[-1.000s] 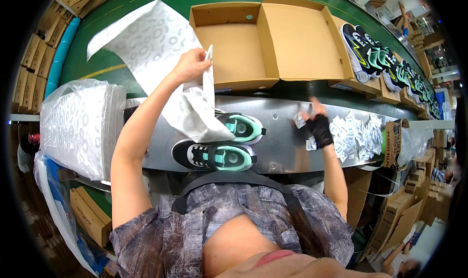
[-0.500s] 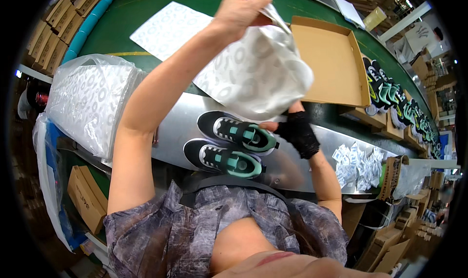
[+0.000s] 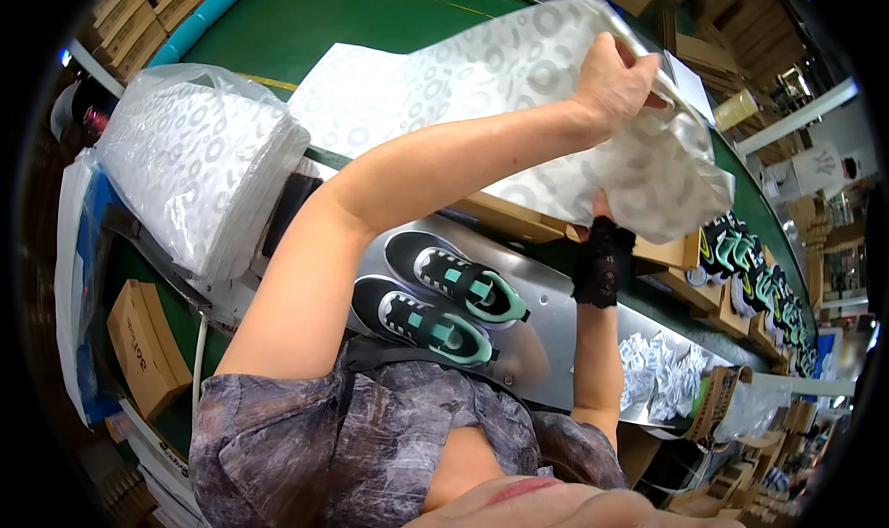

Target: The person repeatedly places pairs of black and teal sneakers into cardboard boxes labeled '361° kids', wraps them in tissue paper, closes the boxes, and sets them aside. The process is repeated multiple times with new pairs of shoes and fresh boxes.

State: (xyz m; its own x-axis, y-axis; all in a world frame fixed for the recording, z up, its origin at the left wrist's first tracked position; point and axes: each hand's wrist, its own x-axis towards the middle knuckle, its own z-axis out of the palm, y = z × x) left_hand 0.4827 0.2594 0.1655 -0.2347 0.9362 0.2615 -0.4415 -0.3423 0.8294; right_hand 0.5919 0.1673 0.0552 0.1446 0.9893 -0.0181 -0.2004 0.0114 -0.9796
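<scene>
A large sheet of white wrapping paper [image 3: 546, 74] with grey ring shapes is stretched over the open cardboard box [image 3: 505, 215], hiding most of it. My left hand [image 3: 619, 83], bare, pinches the sheet's far right part. Lower down, my right hand [image 3: 604, 250], in a black lace fingerless glove, grips the near edge of the same sheet, with its fingertips partly behind the paper. Close to my body, two black and mint-green sneakers, a farther one [image 3: 454, 276] and a nearer one [image 3: 419, 320], lie side by side on the metal table [image 3: 546, 343].
A plastic-wrapped stack of patterned paper [image 3: 199, 157] stands at the left. Many small white packets [image 3: 659, 378] lie at the right end of the metal. Boxes with more sneakers [image 3: 741, 259] line the green conveyor [image 3: 324, 14]. A closed carton [image 3: 148, 343] sits at lower left.
Both my hands have moved right with the paper, the left one also lower. The sheet now spreads across the box, covering most of it. The sneakers stay on the metal.
</scene>
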